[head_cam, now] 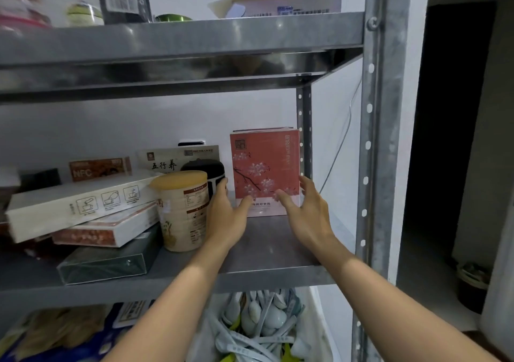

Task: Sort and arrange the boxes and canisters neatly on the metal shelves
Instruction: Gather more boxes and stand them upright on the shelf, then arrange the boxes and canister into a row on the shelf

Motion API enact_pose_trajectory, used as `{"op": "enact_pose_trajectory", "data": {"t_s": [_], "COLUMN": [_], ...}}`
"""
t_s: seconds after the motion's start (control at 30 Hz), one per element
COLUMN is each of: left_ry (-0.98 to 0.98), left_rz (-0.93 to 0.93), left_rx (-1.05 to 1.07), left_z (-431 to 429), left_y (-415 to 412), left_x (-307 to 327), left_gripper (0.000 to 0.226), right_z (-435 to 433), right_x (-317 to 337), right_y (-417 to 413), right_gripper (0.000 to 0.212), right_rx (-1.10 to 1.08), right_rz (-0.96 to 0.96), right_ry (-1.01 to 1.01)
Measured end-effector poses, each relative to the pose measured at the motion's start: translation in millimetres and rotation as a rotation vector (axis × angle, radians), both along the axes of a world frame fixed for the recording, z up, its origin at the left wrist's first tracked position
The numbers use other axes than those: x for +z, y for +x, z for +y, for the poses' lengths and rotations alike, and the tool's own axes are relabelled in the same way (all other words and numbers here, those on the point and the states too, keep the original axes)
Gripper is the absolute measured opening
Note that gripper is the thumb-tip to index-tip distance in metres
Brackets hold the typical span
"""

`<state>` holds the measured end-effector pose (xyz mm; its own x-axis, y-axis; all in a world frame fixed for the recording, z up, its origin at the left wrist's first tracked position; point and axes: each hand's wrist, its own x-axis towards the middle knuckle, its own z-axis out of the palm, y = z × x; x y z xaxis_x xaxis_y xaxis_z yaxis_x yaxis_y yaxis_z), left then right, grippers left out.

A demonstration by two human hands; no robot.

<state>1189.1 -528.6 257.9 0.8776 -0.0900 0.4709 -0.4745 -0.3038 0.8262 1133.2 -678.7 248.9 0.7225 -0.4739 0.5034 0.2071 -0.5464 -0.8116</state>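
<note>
A pink box with a blossom print (264, 166) stands upright at the right end of the middle metal shelf (267, 250), close to the rear post. My left hand (226, 214) is at its lower left edge, fingers spread, thumb touching the front. My right hand (306, 211) is at its lower right corner, fingers apart, touching the side. Neither hand closes around it. Left of my hands stand a cream canister with a yellow lid (183, 211) and a black canister (205, 172) behind it.
A tilted heap of flat boxes (83, 208) and a dark green box (108, 264) fill the shelf's left. An orange NFC box (100, 168) and a grey pouch (178, 158) lean at the back. The upper shelf (180, 38) holds a black package, bowls and papers. A bag of white spoons (261, 325) sits below.
</note>
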Motion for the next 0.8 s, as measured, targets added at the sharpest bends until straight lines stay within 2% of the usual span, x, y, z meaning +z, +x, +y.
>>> {"op": "enact_pose_trajectory", "data": {"t_s": [0.3, 0.47, 0.67, 0.8], "left_ry": [-0.02, 0.009, 0.081, 0.144], "left_rz": [-0.08, -0.109, -0.172, -0.198], "left_rx": [0.015, 0.117, 0.23, 0.327], "left_z": [51, 86, 131, 175], "left_y": [-58, -71, -83, -75], "left_x": [10, 23, 32, 39], "left_gripper": [0.055, 0.057, 0.047, 0.051], "right_z": [39, 69, 110, 143], "right_x": [12, 23, 32, 40], "right_y": [-36, -40, -38, -31], "right_gripper": [0.076, 0.076, 0.067, 0.069], "right_rx": [0.161, 0.218, 0.325, 0.404], "right_rz": [-0.069, -0.039, -0.075, -0.086], "right_ry": [0.051, 0.054, 0.055, 0.032]}}
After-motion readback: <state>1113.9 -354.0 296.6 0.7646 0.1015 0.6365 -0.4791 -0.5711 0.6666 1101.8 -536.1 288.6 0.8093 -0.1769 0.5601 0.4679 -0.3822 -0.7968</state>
